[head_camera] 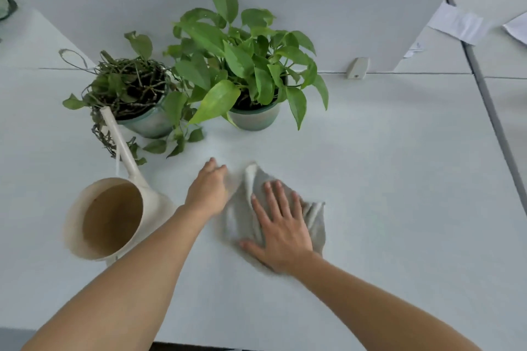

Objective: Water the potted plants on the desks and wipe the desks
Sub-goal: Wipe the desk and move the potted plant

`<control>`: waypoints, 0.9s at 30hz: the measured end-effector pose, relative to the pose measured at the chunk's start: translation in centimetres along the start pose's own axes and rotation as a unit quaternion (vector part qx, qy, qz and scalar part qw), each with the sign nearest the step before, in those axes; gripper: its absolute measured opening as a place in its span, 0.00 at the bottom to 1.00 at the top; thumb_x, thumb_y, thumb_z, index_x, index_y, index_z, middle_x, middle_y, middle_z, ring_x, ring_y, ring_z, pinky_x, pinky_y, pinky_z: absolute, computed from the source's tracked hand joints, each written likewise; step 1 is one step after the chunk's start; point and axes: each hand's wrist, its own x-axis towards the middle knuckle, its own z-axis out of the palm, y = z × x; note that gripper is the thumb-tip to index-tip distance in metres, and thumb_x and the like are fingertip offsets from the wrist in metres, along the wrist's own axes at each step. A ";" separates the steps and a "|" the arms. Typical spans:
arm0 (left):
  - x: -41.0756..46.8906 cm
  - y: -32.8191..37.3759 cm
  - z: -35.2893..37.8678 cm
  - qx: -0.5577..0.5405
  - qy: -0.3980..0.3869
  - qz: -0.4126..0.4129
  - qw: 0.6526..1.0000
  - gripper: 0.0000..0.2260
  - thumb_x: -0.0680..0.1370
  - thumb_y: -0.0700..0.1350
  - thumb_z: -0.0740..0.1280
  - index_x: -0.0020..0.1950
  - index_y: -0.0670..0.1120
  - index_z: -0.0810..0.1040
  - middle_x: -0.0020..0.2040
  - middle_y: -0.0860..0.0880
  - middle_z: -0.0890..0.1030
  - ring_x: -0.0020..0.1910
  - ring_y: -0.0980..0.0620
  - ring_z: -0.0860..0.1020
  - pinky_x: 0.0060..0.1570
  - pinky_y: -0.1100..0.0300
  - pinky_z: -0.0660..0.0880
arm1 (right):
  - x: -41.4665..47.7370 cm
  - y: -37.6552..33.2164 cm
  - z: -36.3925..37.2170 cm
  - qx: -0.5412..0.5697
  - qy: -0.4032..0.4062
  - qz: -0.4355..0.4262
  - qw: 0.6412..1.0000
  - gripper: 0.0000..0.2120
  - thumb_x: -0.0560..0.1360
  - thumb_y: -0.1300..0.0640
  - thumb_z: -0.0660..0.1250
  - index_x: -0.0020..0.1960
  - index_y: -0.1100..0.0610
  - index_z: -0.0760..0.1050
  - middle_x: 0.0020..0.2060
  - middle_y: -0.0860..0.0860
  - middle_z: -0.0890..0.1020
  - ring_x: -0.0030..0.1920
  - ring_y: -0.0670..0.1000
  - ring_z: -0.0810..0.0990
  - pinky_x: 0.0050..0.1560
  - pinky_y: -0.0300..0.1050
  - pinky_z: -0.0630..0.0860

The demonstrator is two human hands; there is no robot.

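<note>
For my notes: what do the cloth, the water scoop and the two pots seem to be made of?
Cloth: soft fabric, pale grey, matte; it bunches into folds. Water scoop: probably plastic, beige, smooth; bowl and long handle look moulded as one. Left pot and right pot: greenish with a glossy sheen, perhaps glazed ceramic; plastic is possible.

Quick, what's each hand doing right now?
Left hand: at the cloth's edge, blurred; cannot tell grip.
Right hand: open, pressing flat on the cloth.

Grey cloth [251, 208], beige watering can [108, 216], green leaves [228, 62]
</note>
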 end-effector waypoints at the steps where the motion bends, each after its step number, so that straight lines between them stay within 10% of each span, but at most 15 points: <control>1: 0.0 0.1 0.0 0.011 -0.012 0.000 1.000 0.25 0.79 0.35 0.57 0.77 0.42 0.61 0.79 0.42 0.49 0.78 0.46 0.52 0.73 0.53 0.59 | -1.2 1.0 0.1 -0.008 0.000 -0.035 0.999 0.42 0.75 0.25 0.47 0.81 0.49 0.55 0.81 0.56 0.51 0.80 0.56 0.41 0.75 0.63 0.43; 5: -0.4 0.0 -0.1 0.063 -0.049 0.004 0.997 0.27 0.79 0.35 0.56 0.78 0.43 0.54 0.79 0.42 0.44 0.78 0.45 0.48 0.70 0.50 0.61 | -2.1 9.5 -2.1 -0.055 0.006 -0.015 0.998 0.36 0.77 0.27 0.42 0.81 0.42 0.51 0.81 0.51 0.52 0.81 0.52 0.45 0.77 0.58 0.44; 11: -1.6 -0.3 1.1 0.096 -0.016 0.010 0.995 0.24 0.78 0.36 0.56 0.75 0.43 0.59 0.75 0.41 0.54 0.74 0.42 0.56 0.62 0.51 0.69 | 0.6 10.3 -3.7 0.063 0.071 0.356 0.930 0.32 0.81 0.36 0.42 0.82 0.48 0.46 0.81 0.54 0.41 0.80 0.55 0.35 0.78 0.61 0.38; 18: 0.1 4.8 2.6 0.069 0.071 0.053 0.994 0.24 0.80 0.40 0.57 0.75 0.40 0.58 0.77 0.37 0.52 0.75 0.39 0.54 0.69 0.51 0.63 | -5.4 12.4 -1.8 -0.069 -0.015 -0.112 0.991 0.32 0.80 0.32 0.49 0.80 0.43 0.55 0.80 0.53 0.57 0.80 0.56 0.52 0.76 0.60 0.49; 21: 1.2 7.6 3.6 0.020 0.080 0.000 0.997 0.24 0.82 0.42 0.54 0.76 0.37 0.56 0.77 0.35 0.50 0.76 0.36 0.51 0.73 0.49 0.56 | -3.0 20.8 -5.0 -0.061 0.036 0.053 0.996 0.39 0.77 0.27 0.39 0.79 0.48 0.59 0.79 0.53 0.60 0.79 0.57 0.57 0.76 0.59 0.54; 25: 2.5 10.6 5.6 0.010 0.073 -0.092 0.993 0.30 0.83 0.50 0.49 0.77 0.32 0.46 0.77 0.31 0.43 0.77 0.34 0.44 0.76 0.45 0.46 | 4.2 22.6 -7.6 0.032 0.077 0.366 0.927 0.36 0.79 0.34 0.43 0.81 0.51 0.51 0.81 0.55 0.44 0.80 0.57 0.39 0.78 0.61 0.41; 27: 3.0 11.7 6.5 0.007 0.088 -0.125 0.988 0.31 0.82 0.51 0.50 0.76 0.30 0.46 0.77 0.31 0.44 0.77 0.34 0.44 0.75 0.44 0.45 | 8.5 19.6 -7.9 0.045 0.065 0.361 0.929 0.35 0.80 0.36 0.44 0.81 0.53 0.50 0.80 0.58 0.41 0.80 0.60 0.36 0.77 0.65 0.39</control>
